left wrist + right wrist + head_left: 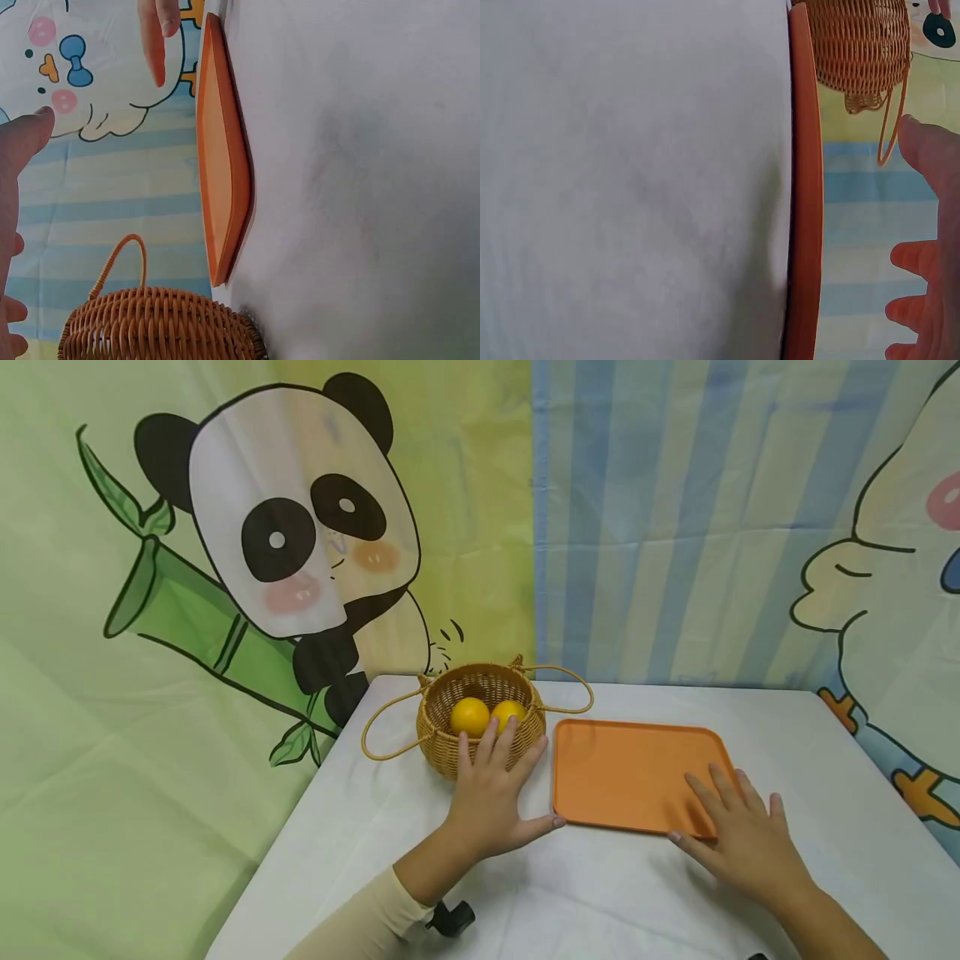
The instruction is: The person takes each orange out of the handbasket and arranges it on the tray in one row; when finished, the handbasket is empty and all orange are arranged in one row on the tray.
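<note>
Over on the white table (600, 893), a wicker basket (441, 755) is holding two yellow fruits (469, 717), w/ an orange tray (630, 777) lying flat just to its right. The left hand (487, 814) is hovering by the basket's front, fingers spread, gripping nothing; can't tell if any fingertip's touching. The right hand (750, 847) is hanging over the tray's near right corner, also spread & empty. IMO if the left's going for a fruit, it should be coming in from straight above, b/c the basket wall is prob blocking a low approach. Round stuff is prob rolling easily, so cup it, don't pinch. FWIW the right could be steadying the basket.
</note>
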Motion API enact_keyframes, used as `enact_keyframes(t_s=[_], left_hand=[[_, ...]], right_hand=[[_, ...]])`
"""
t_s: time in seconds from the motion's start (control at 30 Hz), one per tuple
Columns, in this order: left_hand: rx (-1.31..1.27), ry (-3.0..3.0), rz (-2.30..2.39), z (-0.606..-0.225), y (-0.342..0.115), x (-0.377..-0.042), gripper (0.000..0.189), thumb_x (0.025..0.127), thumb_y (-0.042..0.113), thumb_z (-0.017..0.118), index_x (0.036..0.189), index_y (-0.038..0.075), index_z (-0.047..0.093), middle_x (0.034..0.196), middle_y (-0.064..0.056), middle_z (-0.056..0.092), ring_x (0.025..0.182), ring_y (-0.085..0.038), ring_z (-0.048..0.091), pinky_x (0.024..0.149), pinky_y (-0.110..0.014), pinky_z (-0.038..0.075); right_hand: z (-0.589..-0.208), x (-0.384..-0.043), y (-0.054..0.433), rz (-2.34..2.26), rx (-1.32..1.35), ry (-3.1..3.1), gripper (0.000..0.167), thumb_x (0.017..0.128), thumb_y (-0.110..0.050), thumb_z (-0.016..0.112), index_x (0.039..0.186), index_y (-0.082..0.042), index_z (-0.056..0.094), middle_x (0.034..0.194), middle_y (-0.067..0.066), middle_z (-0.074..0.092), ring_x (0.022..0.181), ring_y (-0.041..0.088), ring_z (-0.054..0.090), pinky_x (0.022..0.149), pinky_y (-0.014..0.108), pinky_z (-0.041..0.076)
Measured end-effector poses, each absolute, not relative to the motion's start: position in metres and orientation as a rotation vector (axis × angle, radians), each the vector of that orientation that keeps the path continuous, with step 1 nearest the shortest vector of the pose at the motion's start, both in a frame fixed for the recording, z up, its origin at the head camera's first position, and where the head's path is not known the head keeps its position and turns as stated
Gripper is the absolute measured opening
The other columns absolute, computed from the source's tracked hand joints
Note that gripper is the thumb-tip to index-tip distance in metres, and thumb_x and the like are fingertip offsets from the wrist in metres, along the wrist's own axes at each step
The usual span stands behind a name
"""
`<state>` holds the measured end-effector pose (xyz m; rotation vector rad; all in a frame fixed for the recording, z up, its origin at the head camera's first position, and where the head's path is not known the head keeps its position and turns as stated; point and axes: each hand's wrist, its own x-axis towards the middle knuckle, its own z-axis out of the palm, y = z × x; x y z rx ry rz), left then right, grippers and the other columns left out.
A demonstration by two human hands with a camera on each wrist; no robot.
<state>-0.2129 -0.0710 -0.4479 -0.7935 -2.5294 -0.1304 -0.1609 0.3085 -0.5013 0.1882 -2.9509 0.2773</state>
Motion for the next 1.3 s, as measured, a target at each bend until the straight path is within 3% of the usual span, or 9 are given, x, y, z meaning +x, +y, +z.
enact_keyframes(t_s=[0.37, 0.83, 1.1, 1.3], left_hand=[[-0.807, -2.511, -0.133, -0.439, -0.077, -0.227, 0.106, 0.082, 0.092, 0.058, 0.169, 0.035, 0.034, 0.174, -0.017, 0.026, 0.161, -0.043, 0.018, 0.116, -0.081, 0.019], [-0.754, -2.576, -0.075, -0.431, -0.081, -0.242, 0.105, 0.084, 0.094, 0.051, 0.17, 0.036, 0.03, 0.177, -0.013, 0.017, 0.162, -0.039, 0.015, 0.118, -0.079, 0.017], [-0.732, -2.582, -0.045, -0.423, -0.085, -0.252, 0.103, 0.085, 0.093, 0.051, 0.168, 0.035, 0.035, 0.175, -0.015, 0.024, 0.16, -0.04, 0.022, 0.116, -0.079, 0.024], [-0.727, -2.6, -0.079, -0.412, -0.09, -0.263, 0.102, 0.085, 0.092, 0.053, 0.168, 0.035, 0.035, 0.173, -0.015, 0.029, 0.16, -0.04, 0.023, 0.118, -0.078, 0.021]], right_hand=[[-0.508, -0.17, 0.327, 0.36, 0.123, -3.028, 0.107, 0.092, -0.084, 0.056, 0.167, -0.012, 0.033, 0.167, 0.037, 0.022, 0.15, 0.066, 0.014, 0.105, 0.091, 0.003], [-0.512, -0.177, 0.338, 0.406, 0.085, -3.056, 0.105, 0.093, -0.08, 0.058, 0.163, -0.005, 0.037, 0.166, 0.038, 0.024, 0.147, 0.066, 0.017, 0.106, 0.09, 0.004], [-0.516, -0.18, 0.344, 0.422, 0.122, -3.064, 0.101, 0.095, -0.077, 0.059, 0.163, -0.004, 0.038, 0.167, 0.037, 0.025, 0.146, 0.066, 0.02, 0.104, 0.091, 0.008], [-0.518, -0.184, 0.346, 0.418, 0.132, -3.079, 0.101, 0.095, -0.078, 0.058, 0.162, -0.004, 0.04, 0.166, 0.037, 0.026, 0.145, 0.067, 0.022, 0.104, 0.091, 0.011]])
